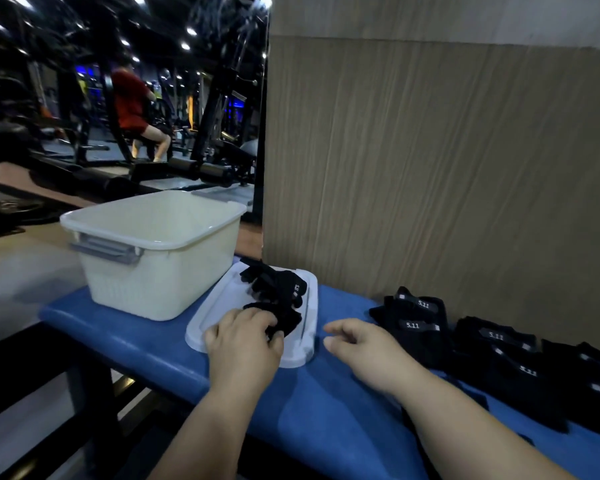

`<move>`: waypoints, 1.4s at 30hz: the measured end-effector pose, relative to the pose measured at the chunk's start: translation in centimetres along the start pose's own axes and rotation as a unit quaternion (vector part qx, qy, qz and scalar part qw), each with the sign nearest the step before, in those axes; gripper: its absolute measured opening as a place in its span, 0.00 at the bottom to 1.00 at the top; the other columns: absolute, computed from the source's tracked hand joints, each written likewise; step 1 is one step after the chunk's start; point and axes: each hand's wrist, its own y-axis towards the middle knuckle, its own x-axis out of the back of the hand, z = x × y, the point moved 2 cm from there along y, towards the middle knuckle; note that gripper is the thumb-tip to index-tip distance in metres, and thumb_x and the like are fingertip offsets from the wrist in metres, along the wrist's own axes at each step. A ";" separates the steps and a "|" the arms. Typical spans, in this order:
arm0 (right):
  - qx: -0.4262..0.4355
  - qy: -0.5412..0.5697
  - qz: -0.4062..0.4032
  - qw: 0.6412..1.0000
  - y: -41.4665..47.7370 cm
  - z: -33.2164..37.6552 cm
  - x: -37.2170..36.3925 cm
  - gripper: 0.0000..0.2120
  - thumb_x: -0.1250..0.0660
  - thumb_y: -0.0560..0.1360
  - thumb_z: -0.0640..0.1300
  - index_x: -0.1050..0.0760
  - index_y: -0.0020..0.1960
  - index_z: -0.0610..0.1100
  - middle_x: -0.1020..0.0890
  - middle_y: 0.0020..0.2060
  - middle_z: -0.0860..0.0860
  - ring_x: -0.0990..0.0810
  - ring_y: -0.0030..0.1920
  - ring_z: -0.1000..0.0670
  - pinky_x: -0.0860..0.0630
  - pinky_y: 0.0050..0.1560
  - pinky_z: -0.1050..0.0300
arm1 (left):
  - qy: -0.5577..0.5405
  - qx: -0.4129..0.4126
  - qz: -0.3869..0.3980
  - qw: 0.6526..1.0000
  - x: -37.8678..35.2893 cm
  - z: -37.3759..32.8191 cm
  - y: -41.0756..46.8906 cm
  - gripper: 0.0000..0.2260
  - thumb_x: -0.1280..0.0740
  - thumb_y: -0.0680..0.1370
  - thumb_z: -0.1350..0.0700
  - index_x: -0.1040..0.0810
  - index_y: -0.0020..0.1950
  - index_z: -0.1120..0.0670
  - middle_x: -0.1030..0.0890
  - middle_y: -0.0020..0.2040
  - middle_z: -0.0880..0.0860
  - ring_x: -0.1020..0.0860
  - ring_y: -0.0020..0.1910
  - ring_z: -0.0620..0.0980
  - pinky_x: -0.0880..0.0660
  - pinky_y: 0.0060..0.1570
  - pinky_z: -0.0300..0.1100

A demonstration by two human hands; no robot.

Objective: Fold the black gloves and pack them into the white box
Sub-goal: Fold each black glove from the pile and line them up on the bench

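Early: left hand (243, 344) grips black fabric gloves (284, 292), right hand (361, 348) slack, empty; white plastic box (160, 271) at 10 o'clock seemingly unfilled.

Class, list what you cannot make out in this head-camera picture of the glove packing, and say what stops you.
1. Head view: the bottom of the white box, hidden by its near wall; gloves inside cannot be told.
2. Head view: the near part of the glove on the lid, covered by the left hand gripping it.
3. Head view: the row of 5.11 gloves, cut off by the right edge; count unknown.
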 end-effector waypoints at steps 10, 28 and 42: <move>-0.059 0.290 0.059 0.953 -0.3 0.3 -0.6 0.16 0.39 0.79 0.56 0.22 0.57 0.46 0.15 0.50 0.45 0.17 0.53 0.42 0.24 0.56 0.45 | -0.434 0.032 0.058 0.898 1.6 -4.7 -4.4 0.09 0.43 0.73 0.49 0.28 0.50 0.48 0.20 0.42 0.43 0.22 0.41 0.41 0.26 0.42 0.37; 0.059 0.212 -0.105 0.970 -6.8 -2.1 4.4 0.27 0.27 0.71 0.33 0.27 0.61 0.58 0.16 0.51 0.58 0.17 0.51 0.58 0.21 0.49 0.61 | -0.612 0.188 0.210 0.739 -0.1 -8.6 -6.1 0.09 0.39 0.81 0.59 0.22 0.58 0.51 0.15 0.51 0.53 0.17 0.51 0.53 0.21 0.52 0.53; -0.026 0.368 -0.096 0.924 -10.4 -4.6 5.9 0.03 0.30 0.73 0.35 0.18 0.44 0.41 0.15 0.43 0.39 0.17 0.43 0.42 0.21 0.48 0.48 | -0.697 0.193 0.351 0.596 0.8 -11.6 -7.8 0.17 0.38 0.77 0.51 0.22 0.62 0.58 0.17 0.56 0.58 0.19 0.56 0.55 0.25 0.53 0.50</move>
